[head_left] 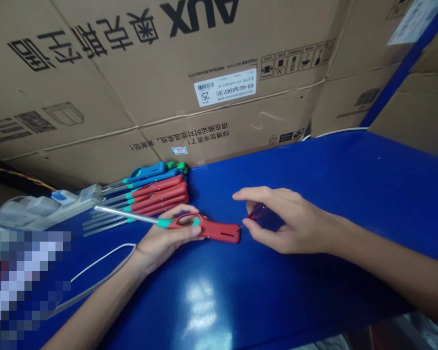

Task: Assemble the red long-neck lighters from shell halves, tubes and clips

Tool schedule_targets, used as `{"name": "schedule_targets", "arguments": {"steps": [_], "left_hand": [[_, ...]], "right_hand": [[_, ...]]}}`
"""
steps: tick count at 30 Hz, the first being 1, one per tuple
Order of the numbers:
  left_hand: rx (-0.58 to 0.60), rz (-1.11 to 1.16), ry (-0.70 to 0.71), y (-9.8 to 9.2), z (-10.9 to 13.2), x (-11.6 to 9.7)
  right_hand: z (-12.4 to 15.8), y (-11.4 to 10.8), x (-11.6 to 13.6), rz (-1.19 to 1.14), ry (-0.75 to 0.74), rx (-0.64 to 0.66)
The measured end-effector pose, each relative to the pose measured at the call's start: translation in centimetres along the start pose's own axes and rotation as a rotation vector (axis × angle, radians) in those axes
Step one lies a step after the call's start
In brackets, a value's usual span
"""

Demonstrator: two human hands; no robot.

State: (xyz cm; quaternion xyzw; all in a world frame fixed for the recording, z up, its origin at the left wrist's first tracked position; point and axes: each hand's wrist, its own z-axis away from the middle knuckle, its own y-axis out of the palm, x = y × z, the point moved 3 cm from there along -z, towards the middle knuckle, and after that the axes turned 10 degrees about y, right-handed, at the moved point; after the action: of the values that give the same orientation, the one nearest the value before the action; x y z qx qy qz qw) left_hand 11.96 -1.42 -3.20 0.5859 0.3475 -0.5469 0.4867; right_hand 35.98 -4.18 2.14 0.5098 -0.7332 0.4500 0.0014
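Note:
My left hand is closed around the handle of a red long-nosed gas lighter. Its metal tube points left, and a green-teal collar joins tube and handle. My right hand pinches a small screwdriver with a dark red handle, partly hidden by the fingers. The thin shaft slants down to the left, its tip at the right end of the lighter's handle, near a slot. Whether the tip sits in a hole or only touches the surface, I cannot tell.
Behind my left hand lies a row of red and blue lighters, with small green pieces beyond. A power strip with plugs stands left of them. Pale cable loops on the blue table. A large cardboard box stands behind.

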Motion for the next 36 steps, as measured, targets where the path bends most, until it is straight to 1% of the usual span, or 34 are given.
{"name": "schedule_targets", "arguments": {"steps": [4,9,12,17,20,24,29,36], "left_hand": [[0.014,0.002,0.004,0.01,-0.06,0.03],[0.005,0.001,-0.001,-0.06,-0.10,-0.01],[0.002,0.000,-0.004,-0.04,-0.10,-0.06],[0.010,0.002,0.000,0.01,0.01,-0.13],[0.013,-0.002,0.000,0.05,0.08,-0.13],[0.007,0.000,-0.004,0.16,-0.01,-0.11],[0.004,0.001,-0.005,0.26,-0.12,-0.17],[0.002,0.008,-0.003,0.27,-0.09,-0.27]], "right_hand": [[-0.16,-0.08,-0.05,0.033,0.006,-0.001],[-0.16,-0.26,0.21,-0.029,0.029,0.050],[-0.01,-0.14,0.15,-0.045,0.034,0.054],[0.02,0.03,-0.11,0.049,-0.005,0.008],[-0.09,-0.06,-0.04,0.090,-0.028,0.006],[-0.09,-0.24,0.25,0.011,-0.033,0.053],[0.05,-0.15,0.16,-0.029,0.020,0.093],[-0.04,-0.18,-0.01,0.097,-0.029,0.035]]}}
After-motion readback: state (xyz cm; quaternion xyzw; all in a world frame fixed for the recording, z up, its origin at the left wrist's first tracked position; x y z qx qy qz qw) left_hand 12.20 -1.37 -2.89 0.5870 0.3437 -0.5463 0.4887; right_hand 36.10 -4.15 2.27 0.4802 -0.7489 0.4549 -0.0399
